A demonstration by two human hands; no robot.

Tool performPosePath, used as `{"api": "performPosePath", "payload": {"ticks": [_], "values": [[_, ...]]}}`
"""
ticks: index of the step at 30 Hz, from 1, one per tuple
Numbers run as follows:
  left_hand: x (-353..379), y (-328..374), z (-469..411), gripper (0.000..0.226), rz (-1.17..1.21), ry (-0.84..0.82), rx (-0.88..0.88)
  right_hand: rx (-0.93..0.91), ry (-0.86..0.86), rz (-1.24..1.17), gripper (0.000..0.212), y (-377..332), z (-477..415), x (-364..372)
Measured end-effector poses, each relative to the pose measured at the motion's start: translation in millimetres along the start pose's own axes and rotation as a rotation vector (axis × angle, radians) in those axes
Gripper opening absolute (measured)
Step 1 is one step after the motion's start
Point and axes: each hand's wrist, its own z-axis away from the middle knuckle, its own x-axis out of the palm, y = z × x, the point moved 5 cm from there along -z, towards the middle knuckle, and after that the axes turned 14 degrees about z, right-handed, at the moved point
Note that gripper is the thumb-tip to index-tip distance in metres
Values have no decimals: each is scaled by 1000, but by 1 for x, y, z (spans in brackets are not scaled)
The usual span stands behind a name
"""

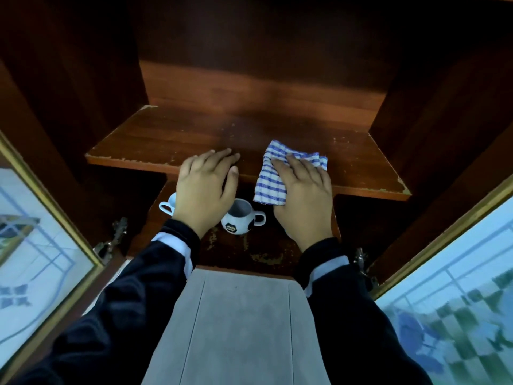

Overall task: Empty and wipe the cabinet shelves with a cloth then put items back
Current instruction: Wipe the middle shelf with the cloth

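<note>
Blue-striped cloth [273,187] lies folded on the front edge of the upper shelf [166,134], one corner drooping over. Right hand [302,198] presses it with flat, straight fingers; left hand [204,190] rests open on the edge. Soft and light, it probably bunches unless pressed mid-fold.

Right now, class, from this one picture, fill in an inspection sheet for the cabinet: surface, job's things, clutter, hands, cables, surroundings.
Surface: upper shelf wooden, front edge chipped; lower shelf worn in patches.
Job's things: striped cloth draped over the upper shelf's front edge; football mug and white cup on the lower shelf.
Clutter: nothing seen.
Hands: left hand flat on the shelf edge; right hand pressing the cloth.
Cables: nothing seen.
Surroundings: left glass door and right glass door open.
</note>
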Motion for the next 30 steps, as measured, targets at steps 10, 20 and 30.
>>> {"api": "performPosePath", "payload": {"ticks": [10, 20, 30], "values": [[4, 6, 42, 49, 16, 72, 14, -13, 176, -79, 57, -1, 22, 2], [26, -18, 133, 54, 56, -10, -231, -18, 334, -223, 51, -23, 82, 22], [4, -56, 233, 72, 42, -174, -608, 185, -202, -624, 47, -85, 157, 50]]}}
